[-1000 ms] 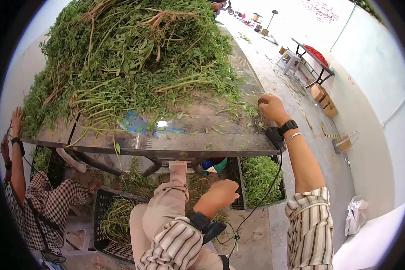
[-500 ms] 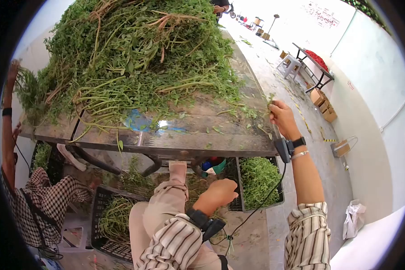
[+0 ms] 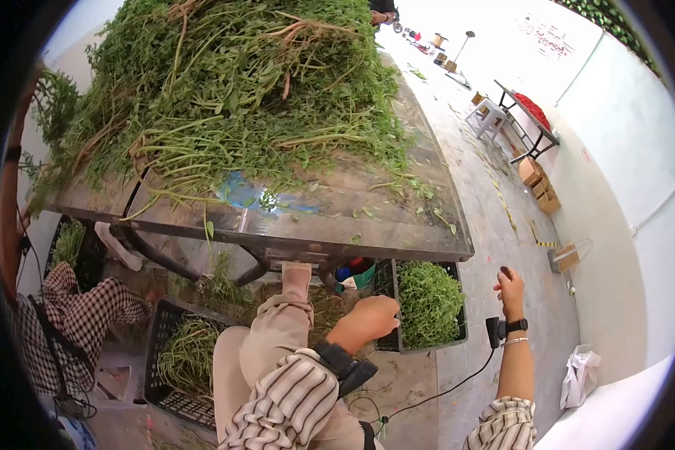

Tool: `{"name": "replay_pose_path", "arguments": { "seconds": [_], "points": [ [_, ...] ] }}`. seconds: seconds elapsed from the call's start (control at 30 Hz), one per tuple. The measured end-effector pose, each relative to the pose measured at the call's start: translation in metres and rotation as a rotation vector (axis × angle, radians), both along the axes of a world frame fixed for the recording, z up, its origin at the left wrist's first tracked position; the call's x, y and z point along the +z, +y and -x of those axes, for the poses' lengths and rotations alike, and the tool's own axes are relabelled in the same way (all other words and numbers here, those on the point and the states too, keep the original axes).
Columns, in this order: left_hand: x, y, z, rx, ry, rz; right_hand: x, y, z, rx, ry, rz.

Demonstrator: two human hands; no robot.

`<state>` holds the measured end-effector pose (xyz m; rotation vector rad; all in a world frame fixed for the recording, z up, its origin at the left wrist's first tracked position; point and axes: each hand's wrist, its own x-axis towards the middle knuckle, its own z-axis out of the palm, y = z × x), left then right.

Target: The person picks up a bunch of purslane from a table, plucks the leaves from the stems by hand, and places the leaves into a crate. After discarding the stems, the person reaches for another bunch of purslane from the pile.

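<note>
Above my knee, my left hand (image 3: 366, 324) is closed, its fingers curled; what they hold, if anything, is hidden. It is just left of a black crate (image 3: 463, 330) filled with green sprigs (image 3: 430, 300). My right hand (image 3: 510, 289) is off the table's right corner, over the floor, its fingers loosely apart with nothing visible in them. A large heap of leafy green stems (image 3: 240, 97) covers much of the dark table (image 3: 337, 240), with loose leaves near its front edge.
Another black crate (image 3: 157, 360) with stems stands left of my legs. At the left, a person in checked trousers (image 3: 101, 315) is beside the heap. Boxes (image 3: 540, 184), a white stool (image 3: 487, 118) and a white bag (image 3: 580, 375) are on the right.
My right hand has moved down and right from the table's edge, and its fingers have opened; the small sprig no longer shows in it. My left hand has barely moved.
</note>
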<state>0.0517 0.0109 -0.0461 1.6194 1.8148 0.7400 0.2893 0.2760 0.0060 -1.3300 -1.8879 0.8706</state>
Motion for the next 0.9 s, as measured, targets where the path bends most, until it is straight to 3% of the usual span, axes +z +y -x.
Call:
{"name": "replay_pose_path", "arguments": {
  "seconds": [0.17,0.4,0.5,0.57,0.6,0.67,0.77,0.9],
  "points": [
    [-0.001,0.002,-0.002,-0.027,0.023,-0.031,0.046,-0.037,0.057,0.157,0.133,0.002],
    [-0.003,0.001,-0.001,-0.018,0.004,-0.045,0.100,-0.093,0.167,0.505,0.065,0.120],
    [-0.001,-0.002,-0.002,0.035,-0.016,-0.094,0.100,-0.081,0.212,0.657,-0.096,-0.116],
    [-0.003,-0.005,-0.002,0.072,-0.032,-0.173,0.089,-0.064,0.241,0.805,-0.171,-0.453],
    [-0.003,-0.005,-0.002,0.077,-0.033,-0.177,0.089,-0.063,0.253,0.809,-0.172,-0.457],
    [-0.001,-0.004,-0.001,0.058,-0.018,-0.183,0.089,-0.066,0.274,0.715,-0.432,-0.607],
    [-0.001,-0.001,0.003,-0.028,-0.014,-0.071,0.087,-0.071,0.289,0.643,-0.632,-0.540],
    [0.005,-0.003,0.003,-0.031,-0.020,-0.057,0.088,-0.063,0.284,0.640,-0.493,-0.401]
  ]
}}
